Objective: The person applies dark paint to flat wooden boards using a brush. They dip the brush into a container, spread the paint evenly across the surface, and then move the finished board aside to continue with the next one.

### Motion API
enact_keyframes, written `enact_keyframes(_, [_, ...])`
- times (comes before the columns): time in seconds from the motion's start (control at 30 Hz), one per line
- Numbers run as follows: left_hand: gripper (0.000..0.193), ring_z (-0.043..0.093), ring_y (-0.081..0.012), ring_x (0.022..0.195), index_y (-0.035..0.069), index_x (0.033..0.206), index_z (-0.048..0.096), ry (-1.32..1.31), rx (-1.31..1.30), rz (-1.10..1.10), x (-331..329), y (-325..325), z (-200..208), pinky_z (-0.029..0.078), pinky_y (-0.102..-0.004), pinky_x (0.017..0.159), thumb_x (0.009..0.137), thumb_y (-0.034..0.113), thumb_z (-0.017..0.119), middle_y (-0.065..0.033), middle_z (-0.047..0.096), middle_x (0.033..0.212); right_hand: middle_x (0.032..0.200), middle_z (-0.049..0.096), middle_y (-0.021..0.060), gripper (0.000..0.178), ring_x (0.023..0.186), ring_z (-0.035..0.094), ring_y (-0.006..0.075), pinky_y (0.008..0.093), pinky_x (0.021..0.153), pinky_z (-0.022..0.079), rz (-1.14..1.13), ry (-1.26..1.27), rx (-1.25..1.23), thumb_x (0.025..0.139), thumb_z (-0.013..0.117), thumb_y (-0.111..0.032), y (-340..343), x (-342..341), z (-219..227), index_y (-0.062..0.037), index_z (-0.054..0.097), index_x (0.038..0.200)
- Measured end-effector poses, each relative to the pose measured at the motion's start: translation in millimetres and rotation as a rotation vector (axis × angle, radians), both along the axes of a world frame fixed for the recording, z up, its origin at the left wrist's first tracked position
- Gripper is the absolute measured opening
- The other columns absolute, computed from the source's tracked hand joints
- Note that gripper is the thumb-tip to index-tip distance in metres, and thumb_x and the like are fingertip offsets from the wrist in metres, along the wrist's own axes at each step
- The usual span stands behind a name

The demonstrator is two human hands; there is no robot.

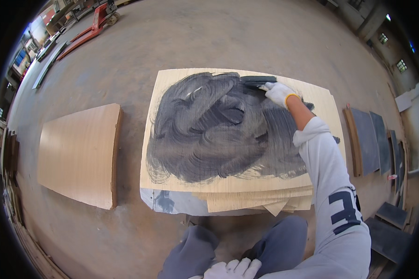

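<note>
In front of me a pale wood-grain sheet (191, 186) lies on a low stand, coated over most of its face with dark grey paste (209, 135) in curved streaks. My right hand (278, 93), in a white glove with a yellow cuff, reaches to the sheet's far edge. It is closed around a wide, dark spreading tool (259, 82), whose long edge rests on the coating; whether it is a brush or a scraper cannot be made out. My left hand (233, 269), also gloved in white, rests low by my lap with its fingers apart and nothing seen in it.
More thin sheets (260, 200) stick out under the coated one. To the left stands a stack of pale boards (79, 156). Dark panels (365, 139) lie at the right, with more dark boards (391, 237) nearer. A red pallet jack (95, 28) is far left.
</note>
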State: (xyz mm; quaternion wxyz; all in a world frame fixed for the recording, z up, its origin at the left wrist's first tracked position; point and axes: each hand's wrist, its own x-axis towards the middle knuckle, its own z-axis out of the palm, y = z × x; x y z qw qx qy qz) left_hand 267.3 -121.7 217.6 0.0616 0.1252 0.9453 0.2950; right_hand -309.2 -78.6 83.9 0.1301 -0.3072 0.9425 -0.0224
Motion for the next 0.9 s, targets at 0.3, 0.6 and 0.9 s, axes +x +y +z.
enact_keyframes(0.3, [0.052,0.070,-0.0233,0.099,0.007,0.138,0.066,0.065,0.041,-0.060,-3,-16,-17,0.053,-0.0393,0.075,0.092,0.028,0.056,-0.0107,0.072,0.124,0.141,0.071,0.0192,0.050,0.132,0.066,0.0411,0.0460,0.111,0.053,-0.011,0.170,0.218,0.099,0.054,-0.025,75,-90,-8,-0.0141,0.067,0.146])
enact_keyframes(0.6, [0.051,0.070,-0.0255,0.103,0.009,0.139,0.066,0.057,-0.009,-0.042,0,-18,-19,0.053,-0.0412,0.079,0.093,0.029,0.055,-0.0105,0.073,0.126,0.147,0.067,0.0250,0.051,0.139,0.063,0.0433,0.0485,0.115,0.051,-0.325,-0.065,-0.013,0.103,0.051,-0.021,71,-30,1,-0.0056,0.063,0.149])
enact_keyframes(0.9, [0.047,0.070,-0.0246,0.104,0.014,0.136,0.067,-0.004,0.019,-0.141,-29,-17,-30,0.052,-0.0431,0.080,0.095,0.032,0.054,-0.0069,0.073,0.126,0.140,0.071,0.0222,0.045,0.131,0.066,0.0431,0.0494,0.111,0.052,-0.033,0.004,-0.083,0.101,0.055,-0.026,17,-17,-18,-0.0104,0.066,0.141])
